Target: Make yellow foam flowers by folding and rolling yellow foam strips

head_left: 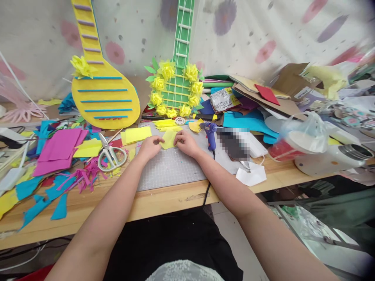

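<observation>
A small piece of yellow paper (168, 139) is held over the grey cutting mat (170, 171). My left hand (150, 146) pinches its left edge between thumb and fingers. On the opposite edge, my right hand (186, 142) grips it with bent fingers. Just right of my right hand stands a purple hot glue gun (210, 134), its cord running off the table edge. A stack of yellow paper sheets (136, 135) lies beside my left hand, and more yellow strips (166, 123) are behind the held piece. White-handled scissors (111, 155) rest to the left.
A yellow lute-shaped craft (105, 95) and a green stringed one with yellow paper flowers (178, 88) lean at the back. Magenta sheets (60, 148) and blue scraps (60, 207) cover the left. On the right are a blurred phone-like object (234, 146), a cup (285, 146) and a bottle (325, 159).
</observation>
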`<state>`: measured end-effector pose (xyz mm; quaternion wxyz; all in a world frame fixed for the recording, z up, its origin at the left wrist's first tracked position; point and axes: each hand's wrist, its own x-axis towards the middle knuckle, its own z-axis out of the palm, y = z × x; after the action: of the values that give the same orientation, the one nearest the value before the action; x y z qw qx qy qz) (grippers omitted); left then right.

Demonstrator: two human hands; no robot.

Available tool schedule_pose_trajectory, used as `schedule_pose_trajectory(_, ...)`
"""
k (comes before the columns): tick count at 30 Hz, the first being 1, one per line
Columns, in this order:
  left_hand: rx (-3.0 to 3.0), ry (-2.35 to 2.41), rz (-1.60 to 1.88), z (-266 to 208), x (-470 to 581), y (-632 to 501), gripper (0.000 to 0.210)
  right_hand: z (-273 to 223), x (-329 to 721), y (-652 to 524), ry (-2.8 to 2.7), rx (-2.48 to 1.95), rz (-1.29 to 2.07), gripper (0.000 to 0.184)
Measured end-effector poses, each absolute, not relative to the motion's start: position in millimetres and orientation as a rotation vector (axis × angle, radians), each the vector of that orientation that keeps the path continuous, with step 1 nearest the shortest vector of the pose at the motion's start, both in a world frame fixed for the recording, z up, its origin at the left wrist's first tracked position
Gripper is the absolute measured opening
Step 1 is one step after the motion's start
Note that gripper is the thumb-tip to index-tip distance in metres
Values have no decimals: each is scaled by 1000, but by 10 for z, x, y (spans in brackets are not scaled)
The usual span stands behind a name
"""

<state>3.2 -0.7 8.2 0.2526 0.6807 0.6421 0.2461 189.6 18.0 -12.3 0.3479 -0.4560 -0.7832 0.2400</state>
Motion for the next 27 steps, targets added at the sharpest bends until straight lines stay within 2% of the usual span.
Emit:
schedule_pose_trajectory(4, 2081, 1752, 640, 109, -5, -172, 41, -121, 1888, 154, -2121, -1161, 586, 23)
schedule_pose_trajectory(15, 2537, 1555, 580, 106, -44, -212, 23, -100, 1865, 111, -2082, -1214, 387, 18)
schedule_pose_trajectory(22, 2566, 1536, 785, 74, -75, -197, 22, -43, 1786, 56, -2241, -1132, 453, 11)
schedule_pose_trajectory(27, 2361, 1472, 761, 3, -69, -122, 20, -33, 1756, 41, -2287, -1171, 500, 11)
